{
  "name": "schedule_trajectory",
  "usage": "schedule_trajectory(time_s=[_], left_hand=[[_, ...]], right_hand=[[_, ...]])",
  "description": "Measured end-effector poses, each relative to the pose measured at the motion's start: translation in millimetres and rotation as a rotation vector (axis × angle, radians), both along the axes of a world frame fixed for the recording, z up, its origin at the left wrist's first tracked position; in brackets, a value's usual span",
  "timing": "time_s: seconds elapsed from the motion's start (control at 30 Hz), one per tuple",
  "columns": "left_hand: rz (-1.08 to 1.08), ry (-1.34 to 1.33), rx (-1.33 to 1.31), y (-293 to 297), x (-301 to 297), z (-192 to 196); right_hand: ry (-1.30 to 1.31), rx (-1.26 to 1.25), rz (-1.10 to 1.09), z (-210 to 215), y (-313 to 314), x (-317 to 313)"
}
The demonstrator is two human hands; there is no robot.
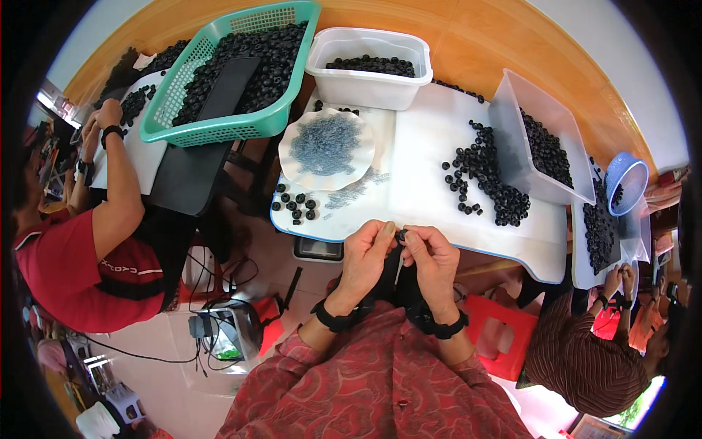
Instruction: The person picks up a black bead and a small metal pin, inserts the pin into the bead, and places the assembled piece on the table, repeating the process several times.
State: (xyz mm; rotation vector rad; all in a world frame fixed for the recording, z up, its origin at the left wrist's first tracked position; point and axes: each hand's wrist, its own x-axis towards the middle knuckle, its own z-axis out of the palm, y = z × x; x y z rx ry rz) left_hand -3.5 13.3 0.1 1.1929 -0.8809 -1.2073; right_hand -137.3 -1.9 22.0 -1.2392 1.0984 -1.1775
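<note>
Pinched between our left hand (368,257) and right hand (433,257), both closed on it at the table's near edge, our small black ring (401,235) could slip floorward, away from the loose rings (488,183).

— Do you see any packages, labels, signs or screens from where you sit?

— Hardly any. Just under the near edge of your counter (468,241), left of your hands, there is a small dark rectangular panel (318,249) with a pale frame; it may be a screen, but you cannot tell for sure.

— Anything else?

— Low at your right, by the rim, a corner of a framed picture or sign (594,426) shows, too small to make out.
</note>
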Motion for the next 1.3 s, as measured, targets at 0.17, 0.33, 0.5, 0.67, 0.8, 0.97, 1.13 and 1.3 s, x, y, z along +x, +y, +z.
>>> schedule_trajectory(time_s=[0.17,0.33,0.5,0.67,0.8,0.97,1.13,1.3], left_hand=[[0.004,0.046,0.013,-2,-2,10],[0.003,0.050,0.014,-1,-2,10],[-0.003,-0.013,-0.118,0,-6,4],[-0.051,0.052,-0.049,-1,0,5],[-0.028,0.057,-0.022,-6,3,12],[-0.061,0.186,-0.016,-18,16,26],[-0.098,0.209,0.058,-49,25,40],[-0.049,0.193,-0.027,-128,46,72]], right_hand=[[-0.052,0.029,0.000,1,-4,-3],[-0.058,0.034,0.004,2,-4,-5],[0.123,-0.131,-0.009,4,-1,-6],[0.212,-0.337,-0.027,4,0,-5],[0.147,-0.253,-0.033,1,0,-3],[0.186,-0.207,-0.030,-3,-2,-12],[0.193,-0.162,-0.024,-13,-3,-19],[0.214,-0.132,-0.016,-13,3,-26]])
